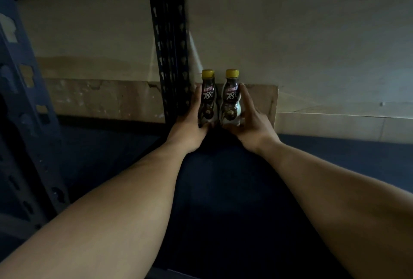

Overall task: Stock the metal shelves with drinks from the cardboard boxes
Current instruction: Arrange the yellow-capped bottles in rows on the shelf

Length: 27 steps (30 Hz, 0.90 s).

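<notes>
Two small coffee bottles with yellow caps stand upright side by side at the back of a dark metal shelf [223,189]. My left hand [190,126] grips the left bottle [207,97] from its left side. My right hand [250,122] grips the right bottle [231,99] from its right side, fingers running up its flank. The bottles nearly touch each other. Both arms reach forward across the shelf.
A perforated black upright post [169,55] stands just left of the bottles. Another shelf post [26,111] rises at the far left. Cardboard sheeting [312,43] lines the wall behind the shelf.
</notes>
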Available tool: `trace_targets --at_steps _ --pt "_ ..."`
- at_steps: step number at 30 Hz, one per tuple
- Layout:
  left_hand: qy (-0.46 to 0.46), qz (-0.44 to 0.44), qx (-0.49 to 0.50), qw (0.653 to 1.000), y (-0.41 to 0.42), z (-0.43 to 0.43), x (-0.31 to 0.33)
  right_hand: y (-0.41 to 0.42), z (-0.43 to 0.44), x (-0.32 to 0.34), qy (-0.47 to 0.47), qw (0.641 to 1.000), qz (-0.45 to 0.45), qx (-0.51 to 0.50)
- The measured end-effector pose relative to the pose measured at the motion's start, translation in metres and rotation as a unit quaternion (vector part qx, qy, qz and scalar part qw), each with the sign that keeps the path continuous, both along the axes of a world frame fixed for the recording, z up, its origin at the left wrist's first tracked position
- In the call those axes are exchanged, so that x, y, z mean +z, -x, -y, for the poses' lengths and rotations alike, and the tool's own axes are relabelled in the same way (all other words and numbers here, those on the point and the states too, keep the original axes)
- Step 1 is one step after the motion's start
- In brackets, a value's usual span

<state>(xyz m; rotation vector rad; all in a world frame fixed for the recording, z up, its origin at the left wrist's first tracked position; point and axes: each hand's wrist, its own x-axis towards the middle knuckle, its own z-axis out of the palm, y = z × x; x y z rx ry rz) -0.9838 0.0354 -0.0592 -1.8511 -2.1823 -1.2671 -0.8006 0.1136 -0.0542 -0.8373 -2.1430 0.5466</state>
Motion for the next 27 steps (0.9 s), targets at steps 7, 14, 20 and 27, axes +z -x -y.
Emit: trace_targets --at_steps 7,14,20,27 --pt "-0.001 -0.006 -0.006 1.000 -0.0006 0.0004 -0.0001 -0.0023 0.0028 -0.0006 -0.005 1.000 0.001 0.002" --pt "-0.002 0.000 -0.001 1.000 -0.0026 0.0023 0.0011 -0.0023 0.0017 0.0000 -0.003 1.000 0.000 -0.002" --pt "0.004 0.009 0.006 1.000 -0.0035 0.0041 0.0021 -0.0023 0.0015 -0.0002 -0.003 1.000 -0.001 0.002" --pt "0.009 0.007 0.014 1.000 -0.0035 0.0047 0.0028 -0.0006 0.0022 0.0002 0.001 1.000 0.007 -0.005"
